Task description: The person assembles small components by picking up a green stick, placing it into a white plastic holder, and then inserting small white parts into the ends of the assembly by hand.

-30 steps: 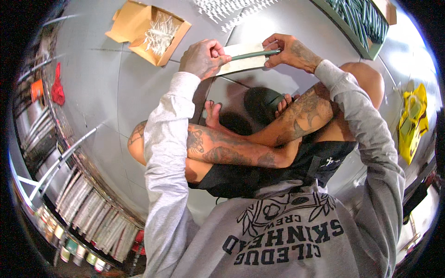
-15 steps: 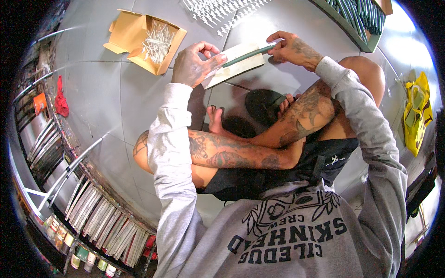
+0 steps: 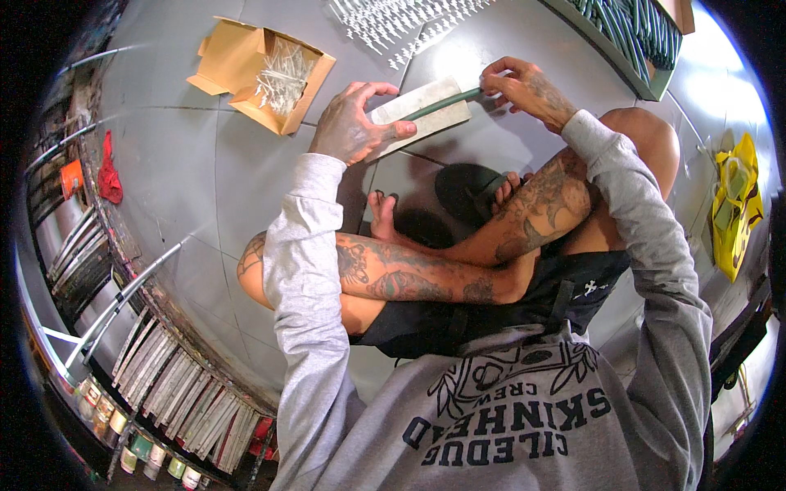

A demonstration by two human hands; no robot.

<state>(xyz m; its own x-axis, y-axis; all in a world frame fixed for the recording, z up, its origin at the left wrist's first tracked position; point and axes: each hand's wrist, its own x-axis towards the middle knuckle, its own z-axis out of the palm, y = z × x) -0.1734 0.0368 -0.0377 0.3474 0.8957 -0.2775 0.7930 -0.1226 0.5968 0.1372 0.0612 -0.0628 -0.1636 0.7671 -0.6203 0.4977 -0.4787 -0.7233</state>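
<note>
A slim dark green tube lies slantwise over a pale flat board on the floor ahead of my crossed legs. My right hand has its thumb and fingers closed on the tube's right end. Over the board's left end is my left hand, its thumb and index finger spread apart. The left thumb lies against the tube's left end, and the other left fingers are mostly hidden.
An open cardboard box holds thin white pieces. Small white plastic parts stand in rows at the far side. A green-edged tray holds many similar tubes. A yellow bag lies right; a rack stands left.
My left thumb and index finger have spread wider, with the thumb shifted right along the tube. My right hand stays at the tube's right end. The view has shifted slightly.
</note>
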